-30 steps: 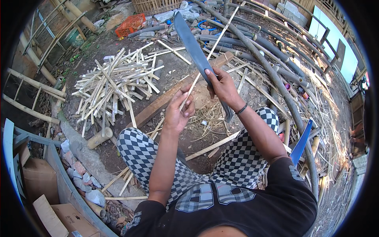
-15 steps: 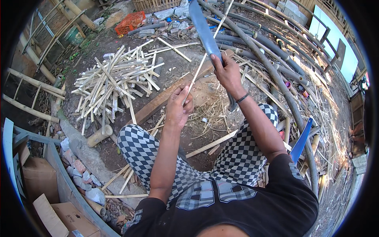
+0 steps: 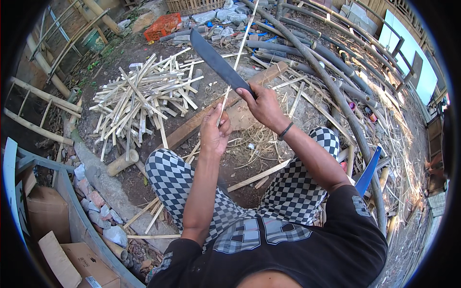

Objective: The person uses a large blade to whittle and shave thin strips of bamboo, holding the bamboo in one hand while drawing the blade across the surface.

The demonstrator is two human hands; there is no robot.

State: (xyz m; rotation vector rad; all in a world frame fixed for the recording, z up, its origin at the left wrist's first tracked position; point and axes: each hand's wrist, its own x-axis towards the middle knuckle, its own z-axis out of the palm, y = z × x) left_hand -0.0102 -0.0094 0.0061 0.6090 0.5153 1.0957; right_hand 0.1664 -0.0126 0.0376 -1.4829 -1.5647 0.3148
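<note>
My right hand (image 3: 264,105) grips a machete (image 3: 218,60), its broad dark blade slanting up to the left, thumb pressed along the blade's base. Between the fingers of my left hand (image 3: 215,129) is the lower end of a thin pale bamboo strip (image 3: 246,36), which runs up and away to the right. The blade crosses this strip a little above my left fingers; whether it touches cannot be made out. The machete's handle is mostly hidden by my right hand. Below both hands, curly bamboo shavings (image 3: 259,144) lie on the ground between my knees.
A heap of cut bamboo strips (image 3: 139,98) lies at the left, beside a long wooden beam (image 3: 189,130). Bamboo poles (image 3: 336,77) stretch across the right. A blue saw blade (image 3: 369,172) stands by my right knee. Cardboard boxes (image 3: 48,213) sit at the lower left.
The machete has swung to the left, its tip now lower and further left. My right hand has come down and left, nearer my left hand; the strip stands somewhat steeper.
</note>
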